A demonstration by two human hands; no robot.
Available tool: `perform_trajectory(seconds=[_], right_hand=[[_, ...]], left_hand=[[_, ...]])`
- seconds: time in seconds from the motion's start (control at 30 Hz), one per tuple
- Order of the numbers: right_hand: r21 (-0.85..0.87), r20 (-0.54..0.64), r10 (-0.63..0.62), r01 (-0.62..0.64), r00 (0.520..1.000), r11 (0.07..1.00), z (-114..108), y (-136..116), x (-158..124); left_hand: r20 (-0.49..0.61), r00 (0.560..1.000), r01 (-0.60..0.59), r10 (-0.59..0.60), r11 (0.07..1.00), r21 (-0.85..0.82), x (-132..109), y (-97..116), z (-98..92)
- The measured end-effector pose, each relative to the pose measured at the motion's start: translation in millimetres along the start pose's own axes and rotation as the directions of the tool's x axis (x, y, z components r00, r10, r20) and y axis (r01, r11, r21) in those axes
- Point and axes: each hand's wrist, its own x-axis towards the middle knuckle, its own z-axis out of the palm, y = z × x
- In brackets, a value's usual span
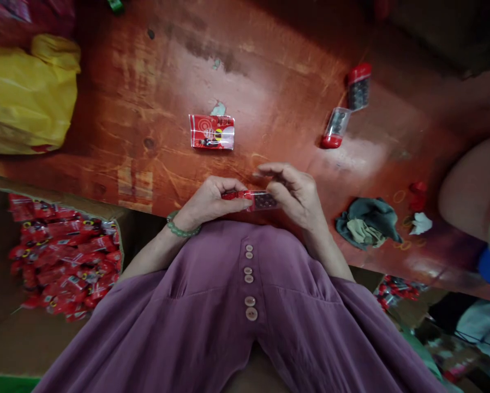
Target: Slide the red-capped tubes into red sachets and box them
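My left hand point(218, 202), with a green bead bracelet on its wrist, pinches the red end of a small clear plastic container point(264, 201). Dark round pieces show through its wall, and it lies level near the table's front edge. At the container's other end is my right hand point(292, 194), its fingers loosely bent and apart. The right thumb is by the clear end; whether it touches cannot be made out. Beyond my hands lies a stack of red printed sleeves point(212, 132). Two similar containers with red caps point(336, 128) point(358, 87) lie farther right.
A carton point(124, 232) full of red packaged pieces stands low at left. A yellow bag point(28, 98) lies at the table's left. On the right are a dark cloth point(368, 221), a white scrap point(420, 224) and a large pale rounded container point(474, 185). More red-capped pieces point(398, 289) sit below.
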Motion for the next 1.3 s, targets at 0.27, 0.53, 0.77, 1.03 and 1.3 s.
perform_trajectory(seconds=[0.27, 0.53, 0.77, 1.03, 1.3], right_hand=[[-0.005, 0.112, -0.008, 0.009, 0.994, 1.0, -18, 16, -13], [-0.153, 0.164, -0.174, 0.199, 0.971, 0.968, -31, 8, -12], [-0.153, 0.074, -0.287, 0.295, 0.955, 0.943, -25, 19, -14], [-0.091, 0.103, -0.181, 0.19, 0.978, 0.978, -23, 18, -14], [0.508, -0.164, 0.248, -0.134, 0.955, 0.851, -3, 34, -9]], left_hand=[[0.017, 0.998, -0.063, 0.061, 0.991, 0.118, 4, 0, 0.7], [0.116, 0.981, -0.184, 0.158, 0.946, 0.266, 15, 0, 2.8], [0.124, 0.984, -0.163, 0.129, 0.932, 0.324, 18, 5, -4.3], [0.113, 0.985, -0.163, 0.134, 0.935, 0.315, 25, 2, 2.0], [-0.164, 0.986, -0.102, 0.041, 0.917, -0.384, 18, -3, -1.8]])
